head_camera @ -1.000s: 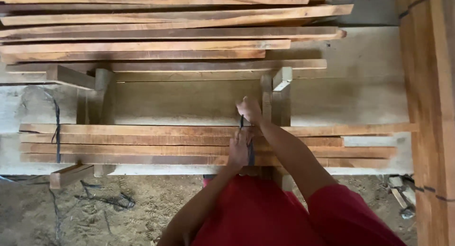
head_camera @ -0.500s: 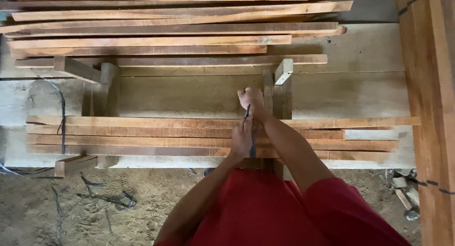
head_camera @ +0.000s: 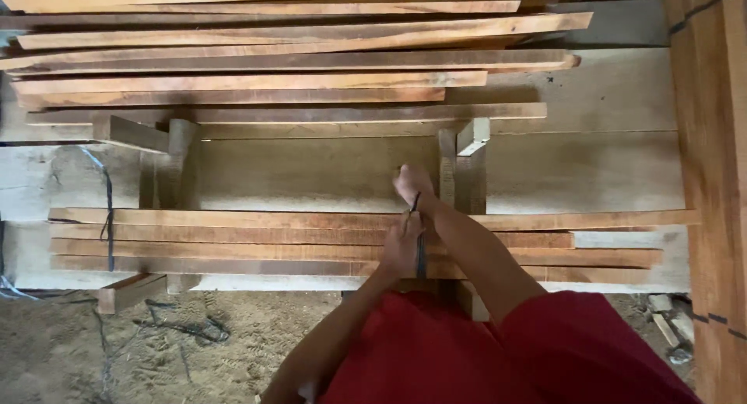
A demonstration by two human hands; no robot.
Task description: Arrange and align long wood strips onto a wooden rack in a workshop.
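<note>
A bundle of long reddish wooden planks (head_camera: 233, 241) lies across two wooden supports in front of me. A thin dark cord (head_camera: 419, 241) runs over the bundle near its middle. My left hand (head_camera: 401, 247) rests on top of the planks, closed on the cord at the near side. My right hand (head_camera: 411, 182) reaches past the far edge of the bundle and grips the cord's other end. My red clothing (head_camera: 467, 349) fills the lower frame.
A second dark cord (head_camera: 106, 217) wraps the bundle's left end. A larger stack of planks (head_camera: 296, 54) lies further back. Upright wooden blocks (head_camera: 463, 167) stand beside my right hand. More timber (head_camera: 712, 178) runs along the right edge. Sawdust and loose cord (head_camera: 179, 326) cover the ground at the lower left.
The view has shifted slightly up and down. Both hands stay at the same spot on the bundle, still gripping the cord.
</note>
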